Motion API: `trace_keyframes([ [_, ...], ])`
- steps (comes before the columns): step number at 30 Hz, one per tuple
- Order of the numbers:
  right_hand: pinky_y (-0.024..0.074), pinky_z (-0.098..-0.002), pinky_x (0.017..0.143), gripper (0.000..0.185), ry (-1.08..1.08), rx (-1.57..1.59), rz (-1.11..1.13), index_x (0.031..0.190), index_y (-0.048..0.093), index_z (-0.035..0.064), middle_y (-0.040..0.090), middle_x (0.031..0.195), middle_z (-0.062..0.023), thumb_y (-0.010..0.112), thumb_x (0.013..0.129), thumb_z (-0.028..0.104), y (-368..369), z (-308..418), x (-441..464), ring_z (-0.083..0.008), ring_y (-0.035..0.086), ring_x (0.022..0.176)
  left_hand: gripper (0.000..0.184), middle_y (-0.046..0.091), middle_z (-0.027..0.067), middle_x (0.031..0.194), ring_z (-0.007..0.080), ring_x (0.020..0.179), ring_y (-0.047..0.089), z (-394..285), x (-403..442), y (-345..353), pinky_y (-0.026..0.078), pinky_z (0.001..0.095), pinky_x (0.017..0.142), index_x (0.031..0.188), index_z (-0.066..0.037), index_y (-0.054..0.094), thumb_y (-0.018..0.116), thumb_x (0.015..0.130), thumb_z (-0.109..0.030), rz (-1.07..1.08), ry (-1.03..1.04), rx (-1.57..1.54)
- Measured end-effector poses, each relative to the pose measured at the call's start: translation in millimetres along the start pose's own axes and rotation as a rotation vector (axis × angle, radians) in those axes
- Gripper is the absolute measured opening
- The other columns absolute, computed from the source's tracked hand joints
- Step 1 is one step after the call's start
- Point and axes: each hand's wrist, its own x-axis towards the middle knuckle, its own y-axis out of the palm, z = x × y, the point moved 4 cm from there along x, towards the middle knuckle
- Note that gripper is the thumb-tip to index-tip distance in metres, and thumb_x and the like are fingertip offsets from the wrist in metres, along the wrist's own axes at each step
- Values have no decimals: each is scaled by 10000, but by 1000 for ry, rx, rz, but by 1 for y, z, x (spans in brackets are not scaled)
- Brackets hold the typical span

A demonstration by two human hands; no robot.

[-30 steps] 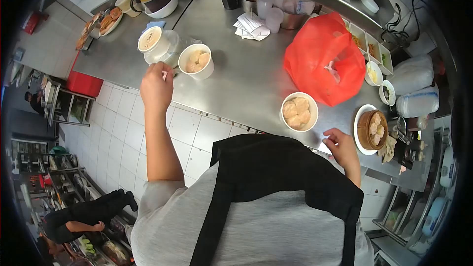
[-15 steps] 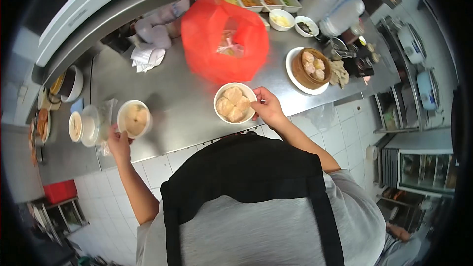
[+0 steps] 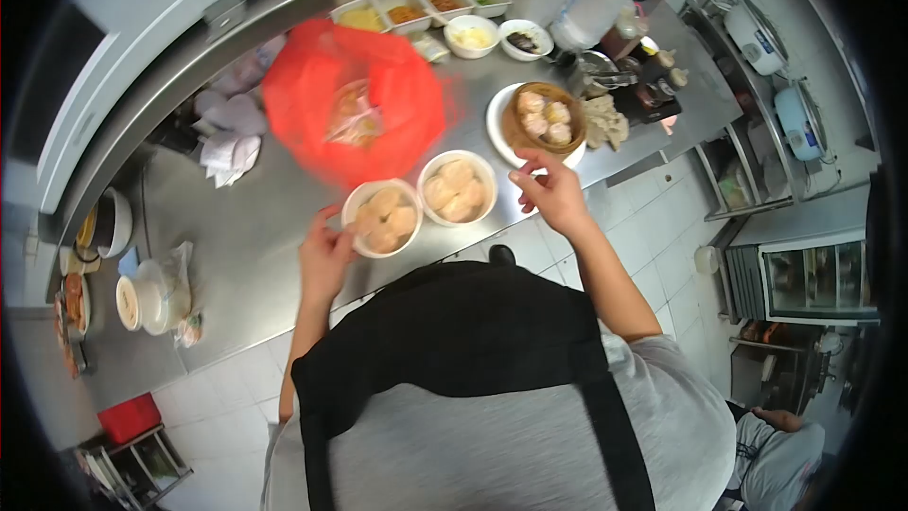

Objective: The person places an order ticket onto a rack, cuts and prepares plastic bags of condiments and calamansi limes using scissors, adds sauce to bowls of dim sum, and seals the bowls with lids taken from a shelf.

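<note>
Two white tubs of round dumplings stand side by side near the counter's front edge. My left hand (image 3: 326,251) grips the rim of the left tub (image 3: 382,219) from its left side. To the right of the other tub (image 3: 457,189), my right hand (image 3: 547,187) is raised with thumb and fingers apart, holding nothing. Just beyond it, a bamboo steamer (image 3: 544,118) with several dumplings sits on a white plate (image 3: 497,120). Behind the tubs lies a red plastic bag (image 3: 350,99) with a knotted clear bag inside.
Lidded tubs (image 3: 151,301) stand on the counter's left part. White papers (image 3: 229,157) lie behind. Trays of toppings (image 3: 407,9) and two small bowls (image 3: 471,37) line the back. Bottles (image 3: 653,71) stand at the right. Another person (image 3: 780,454) is at the lower right.
My left hand has brought its tub rightwards, beside the other one. My right hand has let go of the right tub and moved right, towards the steamer. The view has turned.
</note>
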Motion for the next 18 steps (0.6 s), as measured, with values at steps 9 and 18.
trace_keyframes([
  [9, 521, -237, 550, 101, -432, -106, -429, 912, 616, -10, 630, 803, -68, 649, 819, 12, -268, 98, 87, -101, 601, 629, 152, 518, -16, 785, 60, 746, 482, -62, -16, -5, 427, 209, 631, 992, -39, 585, 631, 850, -66, -511, 250, 208],
  [18, 485, -388, 836, 632, -363, -755, -371, 1143, 565, -13, 642, 981, -188, 790, 646, 308, -317, 7, 280, -334, 620, 925, 102, 559, 20, 892, 105, 803, 531, -141, -61, 128, 447, 224, 657, 930, -29, 588, 624, 836, -45, -653, 312, 253],
])
